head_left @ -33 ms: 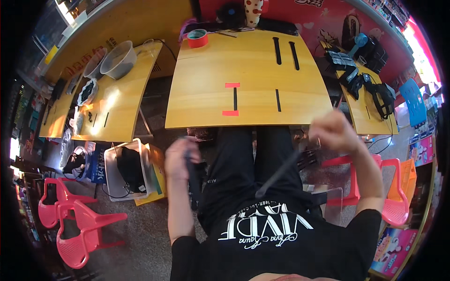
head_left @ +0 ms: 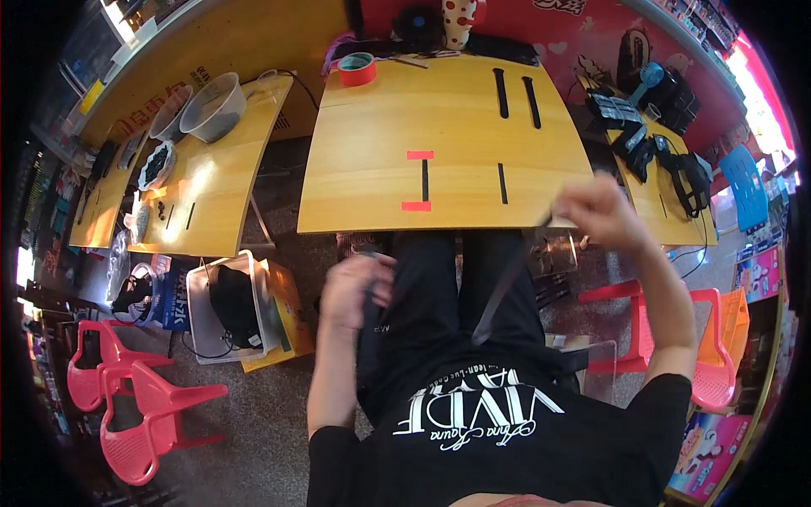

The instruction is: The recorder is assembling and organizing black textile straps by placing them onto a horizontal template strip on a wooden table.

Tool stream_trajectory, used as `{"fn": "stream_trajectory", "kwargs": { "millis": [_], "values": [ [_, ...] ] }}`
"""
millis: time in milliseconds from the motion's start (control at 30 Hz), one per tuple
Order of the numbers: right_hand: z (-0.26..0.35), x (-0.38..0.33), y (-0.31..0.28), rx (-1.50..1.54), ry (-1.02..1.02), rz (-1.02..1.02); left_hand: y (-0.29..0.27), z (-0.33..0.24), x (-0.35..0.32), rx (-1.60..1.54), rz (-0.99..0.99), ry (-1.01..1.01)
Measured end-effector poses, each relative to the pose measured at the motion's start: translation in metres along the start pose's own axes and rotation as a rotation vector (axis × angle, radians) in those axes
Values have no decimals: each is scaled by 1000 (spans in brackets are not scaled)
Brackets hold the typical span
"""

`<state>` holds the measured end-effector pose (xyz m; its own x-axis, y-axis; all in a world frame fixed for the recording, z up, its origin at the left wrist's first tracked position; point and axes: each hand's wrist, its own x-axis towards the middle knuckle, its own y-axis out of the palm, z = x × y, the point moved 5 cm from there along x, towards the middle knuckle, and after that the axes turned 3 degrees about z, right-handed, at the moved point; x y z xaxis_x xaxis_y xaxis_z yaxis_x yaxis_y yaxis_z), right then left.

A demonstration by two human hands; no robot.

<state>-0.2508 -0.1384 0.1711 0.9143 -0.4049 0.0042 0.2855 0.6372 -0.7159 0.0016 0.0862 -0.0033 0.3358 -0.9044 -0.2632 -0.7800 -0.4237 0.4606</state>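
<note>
"Where's the strap?"
"The black strap (head_left: pixel 500 297) hangs over the lap, by the table's (head_left: pixel 363 179) near edge, pinched in the right hand (head_left: pixel 598 211)."
"Left hand (head_left: pixel 353 291)?"
"Well apart, fingers curled; can't tell on what."
"Which step?"
"Handling that strap, I'd judge; next calls for a firm pinch, no twist."
"Counts?"
"Far right corner, two black bands (head_left: pixel 502 93); toward the near edge, two dark strips (head_left: pixel 503 183), two red tape pieces (head_left: pixel 416 206); far left corner, one tape roll (head_left: pixel 356 76)."

the strap (head_left: pixel 502 291) is black, the table (head_left: pixel 363 139) yellow, the cup (head_left: pixel 455 27) white with red spots.
</note>
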Motion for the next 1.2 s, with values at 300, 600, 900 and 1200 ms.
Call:
{"fn": "stream_trajectory", "kwargs": {
  "millis": [300, 600, 900, 1200],
  "values": [
    [-61, 201, -107, -121, -349, -755, 92, 121, 47, -17, 547, -490],
    [-155, 227, 38, -588, -415, -469, 96, 132, 45, -120, 703, -519],
    [-125, 214, 58, -623, -361, -129, 105, 141, 51, -88, 752, -534],
    [-149, 230, 31, -523, -227, -310, 109, 139, 51, -31, 783, -535]
  ]
}}
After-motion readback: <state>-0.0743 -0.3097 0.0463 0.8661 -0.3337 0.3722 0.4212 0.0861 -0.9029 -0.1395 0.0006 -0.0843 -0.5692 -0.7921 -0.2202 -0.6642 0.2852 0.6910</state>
